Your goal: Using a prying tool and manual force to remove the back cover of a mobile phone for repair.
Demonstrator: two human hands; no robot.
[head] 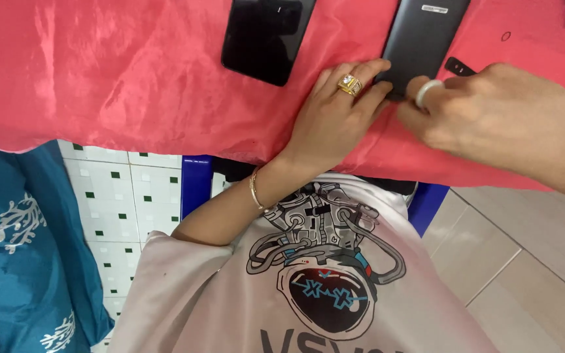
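Closest to us was our own pale shirt (308,287) with its grey and blue printed figure, filling the lower middle of the view. Beyond it a shiny red cloth (119,85) covered the table, wrinkled, its near edge hanging down toward our lap. Our left hand (335,117), wearing a gold ring (349,84) and a thin bracelet (256,191), lay on the cloth with fingers together, their tips pressed against the near corner of a dark grey phone back (420,36). Our right hand (492,114), a white ring (428,93) on one finger, met that same corner with fingers bunched; we could not tell whether it pinched anything. A small black piece (459,66) lay just beside the phone's right edge. A second phone (266,36), glossy black, rested to the left, apart from both hands, near the far edge of view. Left of it the cloth lay bare and wide. Below the table showed white tiles with green squares (132,196), a blue chair frame (195,183), and teal patterned fabric (21,242) at left; pale floor tiles (524,261) lay to the right.
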